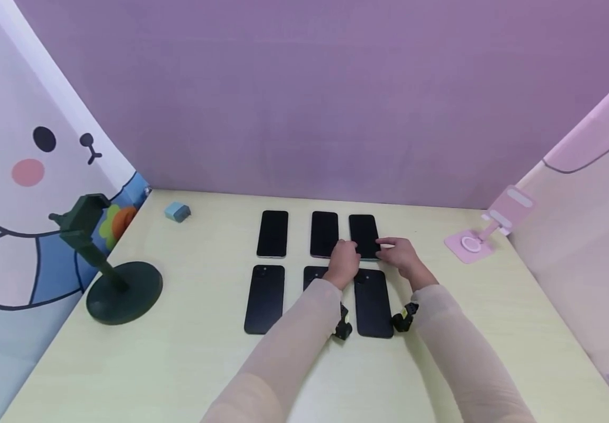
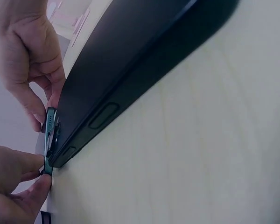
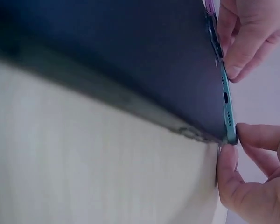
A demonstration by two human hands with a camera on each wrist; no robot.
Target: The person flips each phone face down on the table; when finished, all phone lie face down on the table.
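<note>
At the right end of the back row lies a smartphone [image 1: 363, 230], black screen up; its teal edge [image 3: 227, 100] with a charging port shows in the right wrist view. My left hand [image 1: 344, 264] pinches its near left corner between thumb and fingers. On its right side, my right hand [image 1: 400, 257] holds the near corner with thumb and forefinger. Beside it are a middle screen-up phone [image 1: 324, 232] and a left one [image 1: 272, 234]. Closer to me, a dark phone [image 1: 373, 305] lies back up below the hands, and my left arm partly covers another [image 1: 312, 274].
A third back-up phone [image 1: 264, 299] lies at the front left. A dark green stand [image 1: 124, 296] with a round base is on the left, with a small blue block [image 1: 178, 211] behind it. At the right stands a pink folding phone stand [image 1: 494, 226]. A purple wall [image 1: 315, 117] rises behind the table.
</note>
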